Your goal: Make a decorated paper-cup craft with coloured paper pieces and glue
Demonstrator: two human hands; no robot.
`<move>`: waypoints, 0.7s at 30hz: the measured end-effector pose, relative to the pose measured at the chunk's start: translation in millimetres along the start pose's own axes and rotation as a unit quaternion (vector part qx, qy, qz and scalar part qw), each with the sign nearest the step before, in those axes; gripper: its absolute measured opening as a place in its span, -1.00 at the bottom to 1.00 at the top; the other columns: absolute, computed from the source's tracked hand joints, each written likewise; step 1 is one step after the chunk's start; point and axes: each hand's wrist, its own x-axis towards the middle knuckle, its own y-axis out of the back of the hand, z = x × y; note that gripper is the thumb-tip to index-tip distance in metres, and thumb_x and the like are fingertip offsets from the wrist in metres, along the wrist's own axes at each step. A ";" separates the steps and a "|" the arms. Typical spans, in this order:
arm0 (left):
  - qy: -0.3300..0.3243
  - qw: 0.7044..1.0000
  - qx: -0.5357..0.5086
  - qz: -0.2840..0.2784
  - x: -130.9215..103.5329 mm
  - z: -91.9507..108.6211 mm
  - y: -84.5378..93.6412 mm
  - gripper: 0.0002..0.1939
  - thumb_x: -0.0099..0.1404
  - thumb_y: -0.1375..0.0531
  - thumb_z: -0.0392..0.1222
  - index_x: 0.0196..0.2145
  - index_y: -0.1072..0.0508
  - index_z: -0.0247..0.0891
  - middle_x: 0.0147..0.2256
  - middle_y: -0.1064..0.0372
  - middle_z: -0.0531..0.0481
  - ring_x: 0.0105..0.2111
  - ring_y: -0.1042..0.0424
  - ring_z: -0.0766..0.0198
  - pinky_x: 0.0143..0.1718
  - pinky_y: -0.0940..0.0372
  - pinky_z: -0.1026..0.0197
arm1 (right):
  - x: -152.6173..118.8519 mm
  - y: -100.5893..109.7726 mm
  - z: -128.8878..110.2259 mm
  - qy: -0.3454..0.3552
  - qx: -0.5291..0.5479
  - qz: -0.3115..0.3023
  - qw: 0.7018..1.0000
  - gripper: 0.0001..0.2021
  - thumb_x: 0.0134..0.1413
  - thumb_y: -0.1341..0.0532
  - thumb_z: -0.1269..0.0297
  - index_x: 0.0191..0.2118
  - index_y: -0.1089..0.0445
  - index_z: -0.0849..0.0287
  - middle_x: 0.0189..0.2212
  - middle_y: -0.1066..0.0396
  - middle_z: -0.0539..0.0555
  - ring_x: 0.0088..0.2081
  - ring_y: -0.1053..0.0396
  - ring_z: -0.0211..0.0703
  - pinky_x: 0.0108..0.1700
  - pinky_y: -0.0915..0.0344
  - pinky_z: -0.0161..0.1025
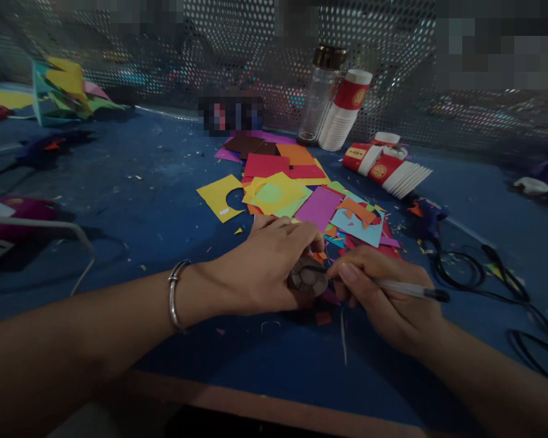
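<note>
My left hand (274, 261), with a silver bangle at its wrist, curls around a round brown disc (309, 277) with a flower-like pattern marked on its top. Part of the disc's edge is hidden by my fingers. A pen (399, 288) with a clear barrel and dark end is pinched in my right hand (388, 298); its tip points toward the disc's right side. Just beyond both hands lie coloured paper sheets, among them a purple piece (319, 208), a light blue piece (360, 226) and a yellow sheet (221, 198) with a round cut-out.
A stack of paper cups (340, 118) and a clear bottle (317, 97) stand by the perforated metal screen. More cups (388, 170) lie on their side. At right is a glue gun (427, 216) with a coiled black cord (461, 274). Paper scraps litter the blue table (132, 243).
</note>
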 end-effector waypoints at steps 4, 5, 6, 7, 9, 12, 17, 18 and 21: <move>0.001 1.000 -0.003 -0.001 -0.1 0.5 0.1 -0.63 0.15 -0.30 -0.04 -0.14 -0.30 -0.17 -0.12 -0.42 -0.01 -0.08 -0.35 0.06 -0.04 -0.05 0.03 | 1.6 -0.1 -0.4 0.002 0.000 -0.005 1.000 -0.74 0.37 0.00 0.36 -0.36 -0.32 0.12 -0.60 -0.38 -0.05 -0.62 -0.32 -0.32 -0.51 -0.22 -0.33; 0.002 1.000 -0.004 -0.003 0.0 0.8 0.3 -0.63 0.15 -0.30 -0.04 -0.14 -0.30 -0.17 -0.12 -0.42 -0.02 -0.07 -0.35 0.06 -0.04 -0.05 0.02 | 1.9 -0.1 -0.4 0.001 0.001 -0.009 1.000 -0.75 0.37 0.00 0.35 -0.35 -0.34 0.12 -0.60 -0.38 -0.05 -0.62 -0.32 -0.32 -0.52 -0.22 -0.33; 0.003 1.000 -0.005 -0.004 0.1 0.9 0.5 -0.62 0.15 -0.30 -0.04 -0.14 -0.30 -0.17 -0.11 -0.42 -0.03 -0.07 -0.35 0.05 -0.03 -0.05 0.02 | 2.2 0.0 -0.4 -0.001 0.005 -0.014 1.000 -0.75 0.37 0.00 0.36 -0.34 -0.35 0.12 -0.59 -0.39 -0.05 -0.61 -0.33 -0.32 -0.52 -0.23 -0.33; 0.003 1.000 -0.005 -0.006 0.2 1.1 0.7 -0.61 0.15 -0.30 -0.03 -0.13 -0.30 -0.17 -0.11 -0.42 -0.03 -0.06 -0.35 0.04 -0.03 -0.05 0.01 | 2.4 0.1 -0.4 -0.004 0.011 -0.018 1.000 -0.75 0.36 -0.01 0.37 -0.33 -0.36 0.12 -0.59 -0.39 -0.05 -0.61 -0.33 -0.32 -0.51 -0.23 -0.33; 0.005 1.000 -0.005 -0.006 0.5 1.1 0.7 -0.62 0.15 -0.30 -0.03 -0.13 -0.30 -0.17 -0.11 -0.42 -0.03 -0.06 -0.35 0.04 -0.03 -0.04 0.00 | 2.3 0.2 -0.4 -0.006 0.028 -0.021 0.999 -0.76 0.35 -0.02 0.38 -0.33 -0.37 0.12 -0.59 -0.39 -0.05 -0.61 -0.33 -0.32 -0.51 -0.23 -0.33; 0.005 1.000 0.001 -0.004 0.8 0.7 0.2 -0.61 0.16 -0.29 0.00 -0.13 -0.30 -0.18 -0.11 -0.42 -0.03 -0.06 -0.36 0.03 -0.03 -0.04 0.00 | 1.6 0.4 -0.3 -0.010 0.040 -0.027 0.999 -0.76 0.34 -0.02 0.39 -0.32 -0.37 0.13 -0.59 -0.38 -0.05 -0.60 -0.33 -0.31 -0.50 -0.24 -0.33; 0.002 1.000 0.008 -0.005 0.8 0.4 -0.6 -0.59 0.16 -0.29 0.03 -0.12 -0.31 -0.18 -0.11 -0.42 -0.04 -0.07 -0.35 0.03 -0.04 -0.05 0.00 | 0.3 2.8 -0.3 -0.014 0.056 -0.037 0.998 -0.77 0.32 -0.04 0.39 -0.35 -0.38 0.14 -0.58 -0.39 -0.04 -0.60 -0.32 -0.31 -0.51 -0.23 -0.33; 0.001 1.000 0.008 -0.004 0.9 0.3 -0.7 -0.60 0.16 -0.29 0.03 -0.12 -0.31 -0.18 -0.11 -0.42 -0.04 -0.07 -0.35 0.04 -0.04 -0.05 0.00 | 0.1 3.5 -0.3 -0.014 0.064 -0.039 0.997 -0.77 0.32 -0.04 0.39 -0.36 -0.37 0.14 -0.58 -0.38 -0.05 -0.61 -0.32 -0.32 -0.52 -0.23 -0.33; -0.003 1.000 0.006 0.000 0.8 -0.2 -0.8 -0.61 0.16 -0.29 0.02 -0.13 -0.31 -0.18 -0.12 -0.43 -0.04 -0.09 -0.35 0.05 -0.04 -0.06 0.01 | -1.2 4.8 -0.1 -0.023 0.080 -0.043 0.996 -0.77 0.32 -0.04 0.41 -0.37 -0.35 0.14 -0.62 -0.35 -0.07 -0.62 -0.30 -0.33 -0.54 -0.22 -0.34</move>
